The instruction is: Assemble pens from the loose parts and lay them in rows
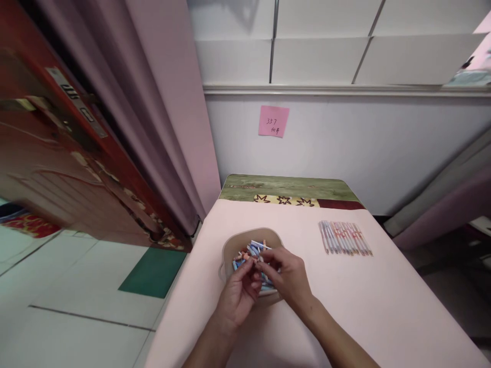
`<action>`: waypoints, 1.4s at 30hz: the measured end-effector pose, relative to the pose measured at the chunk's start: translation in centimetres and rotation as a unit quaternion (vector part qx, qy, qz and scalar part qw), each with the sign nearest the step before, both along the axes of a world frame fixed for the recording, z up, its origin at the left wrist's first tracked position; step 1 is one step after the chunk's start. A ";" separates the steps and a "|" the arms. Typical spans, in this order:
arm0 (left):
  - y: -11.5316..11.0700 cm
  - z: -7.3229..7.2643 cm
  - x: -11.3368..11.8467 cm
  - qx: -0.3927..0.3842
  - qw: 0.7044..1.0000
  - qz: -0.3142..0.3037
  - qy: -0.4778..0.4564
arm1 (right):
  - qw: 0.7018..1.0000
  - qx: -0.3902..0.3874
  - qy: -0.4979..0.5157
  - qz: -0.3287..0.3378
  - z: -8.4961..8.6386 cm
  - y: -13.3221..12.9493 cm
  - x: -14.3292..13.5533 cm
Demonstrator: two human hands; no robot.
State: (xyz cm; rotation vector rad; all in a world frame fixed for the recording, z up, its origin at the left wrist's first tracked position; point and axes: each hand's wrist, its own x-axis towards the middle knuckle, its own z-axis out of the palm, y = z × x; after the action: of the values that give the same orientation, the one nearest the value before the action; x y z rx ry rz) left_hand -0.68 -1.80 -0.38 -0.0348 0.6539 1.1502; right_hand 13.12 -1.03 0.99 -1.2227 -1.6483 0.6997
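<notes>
A beige plastic basin point(230, 241) stands on the pink-covered table, filled with a jumble of small stick-like pieces point(253, 248) in blue, white and orange, which look like pen parts. Above its near side, my left hand point(238, 295) is closed, thumb and fingers pinched. My right hand point(290, 273) meets it fingertip to fingertip, also in a pinch. A small pinkish bit shows between the fingertips, too covered to name. To the right, a neat row of slim pens point(345, 238) with clear and orange-red barrels lies side by side, apart from both hands.
The table's pink cover point(345, 317) stops short of a green patterned far edge point(287, 185). Behind is a white wall with a pink sticky note point(273, 121). A curtain point(169, 112) and a red-brown door point(88, 168) stand left; a green mat point(153, 272) lies on the floor.
</notes>
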 end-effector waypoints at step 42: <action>1.1 1.2 -0.2 -0.014 0.990 0.061 0.130 | 0.977 0.020 -0.211 -0.038 0.7 -2.9 1.9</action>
State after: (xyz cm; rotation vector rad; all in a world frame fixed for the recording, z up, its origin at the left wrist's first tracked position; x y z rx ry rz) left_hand -0.90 -0.73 0.79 0.0526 0.9092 1.2754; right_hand 15.00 -3.94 1.66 -1.4699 -1.9340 0.3711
